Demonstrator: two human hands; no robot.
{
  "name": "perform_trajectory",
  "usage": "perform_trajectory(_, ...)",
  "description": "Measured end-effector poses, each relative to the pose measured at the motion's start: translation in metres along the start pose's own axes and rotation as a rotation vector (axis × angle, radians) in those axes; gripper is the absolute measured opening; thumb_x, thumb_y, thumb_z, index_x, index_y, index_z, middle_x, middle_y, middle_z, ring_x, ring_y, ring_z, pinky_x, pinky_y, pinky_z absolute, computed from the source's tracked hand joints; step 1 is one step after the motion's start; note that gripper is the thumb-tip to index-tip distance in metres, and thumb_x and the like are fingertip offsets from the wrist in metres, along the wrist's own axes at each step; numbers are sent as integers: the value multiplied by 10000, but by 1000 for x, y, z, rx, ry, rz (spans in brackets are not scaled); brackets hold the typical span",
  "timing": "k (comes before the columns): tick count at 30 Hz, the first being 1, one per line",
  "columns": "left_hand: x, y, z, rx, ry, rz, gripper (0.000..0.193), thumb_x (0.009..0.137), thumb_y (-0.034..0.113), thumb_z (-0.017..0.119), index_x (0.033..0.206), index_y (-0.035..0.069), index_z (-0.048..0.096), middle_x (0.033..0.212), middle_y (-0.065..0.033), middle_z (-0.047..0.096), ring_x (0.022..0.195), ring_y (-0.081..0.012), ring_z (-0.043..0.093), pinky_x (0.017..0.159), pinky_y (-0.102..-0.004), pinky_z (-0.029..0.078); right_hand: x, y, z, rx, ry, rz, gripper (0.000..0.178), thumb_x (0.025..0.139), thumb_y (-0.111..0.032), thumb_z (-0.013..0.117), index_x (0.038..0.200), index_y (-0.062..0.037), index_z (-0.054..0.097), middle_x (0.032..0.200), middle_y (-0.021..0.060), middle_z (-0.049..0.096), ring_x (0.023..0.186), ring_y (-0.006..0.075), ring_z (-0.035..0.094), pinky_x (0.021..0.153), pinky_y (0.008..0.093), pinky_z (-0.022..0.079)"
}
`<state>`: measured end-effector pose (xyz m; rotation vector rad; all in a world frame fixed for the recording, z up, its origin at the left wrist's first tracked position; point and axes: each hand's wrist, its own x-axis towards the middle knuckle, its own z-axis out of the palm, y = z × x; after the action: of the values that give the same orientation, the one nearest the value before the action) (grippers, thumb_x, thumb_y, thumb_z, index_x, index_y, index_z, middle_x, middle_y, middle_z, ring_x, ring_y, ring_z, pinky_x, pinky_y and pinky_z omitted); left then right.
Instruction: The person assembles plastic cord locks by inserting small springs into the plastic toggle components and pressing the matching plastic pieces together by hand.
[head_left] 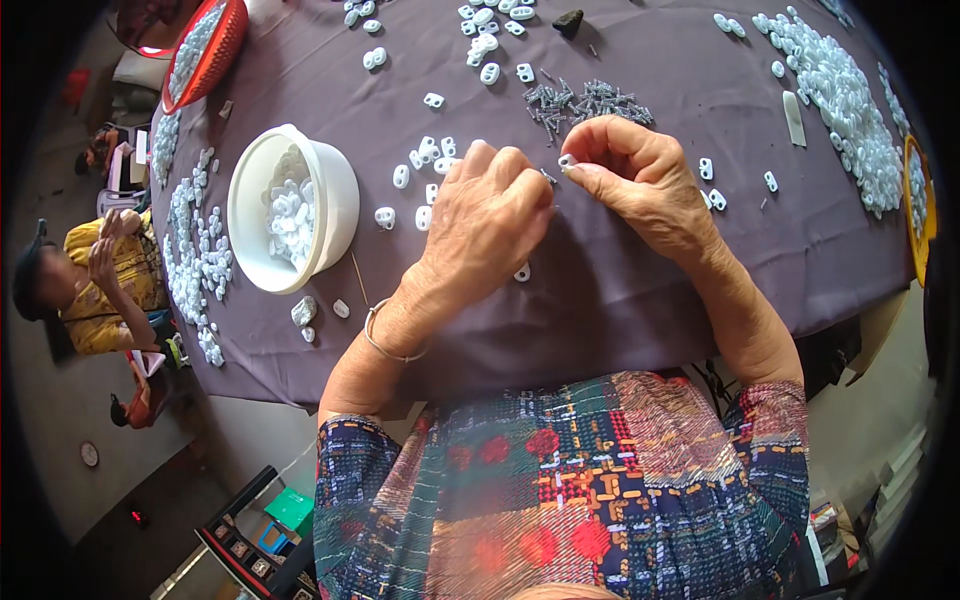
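My right hand (640,185) pinches a small white plastic piece (566,160) between thumb and index finger. Close to its left, my left hand (490,215) is curled with its knuckles up; its fingertips are hidden, so what they grip does not show. A thin dark metal pin (548,176) shows right beside its index finger, held or lying there, I cannot tell. Just beyond both hands lies a heap of small dark metal pins (590,105). White two-holed oval pieces (430,152) are scattered left of my left hand, and another white piece (522,272) lies below it.
A white tub (345,190) holding white pieces stands at left. Piles of white pieces (835,110) cover the far right and left edge. A red basket (215,60), a yellow basket (916,215), a dark stone (568,23) and a pale strip (794,118) surround them. A person (120,270) sits at left.
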<state>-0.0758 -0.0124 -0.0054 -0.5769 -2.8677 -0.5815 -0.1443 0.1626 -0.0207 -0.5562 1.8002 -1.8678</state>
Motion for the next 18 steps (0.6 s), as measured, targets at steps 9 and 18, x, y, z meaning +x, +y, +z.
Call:
perform_trajectory(9, -18, 3, -12, -905, 224, -522, 85, 783, -62, 621, 812, 1, 572, 885, -39, 614, 716, -37, 531, 641, -177, 437, -2, -7, -2, 92, -56, 58, 118, 827, -20, 613, 944, -22, 600, 824, -46, 573, 746, 12, 510, 641, 157, 417)
perform_trajectory(18, -16, 10, -8, -889, 299, -560, 150, 768, -54, 631, 897, 10, 591, 830, -36, 632, 716, -74, 584, 613, -187, 463, -8, -8, 9, 143, -121, 98, 125, 826, 1, 610, 949, -9, 589, 874, -26, 571, 832, 40, 522, 757, 185, 434)
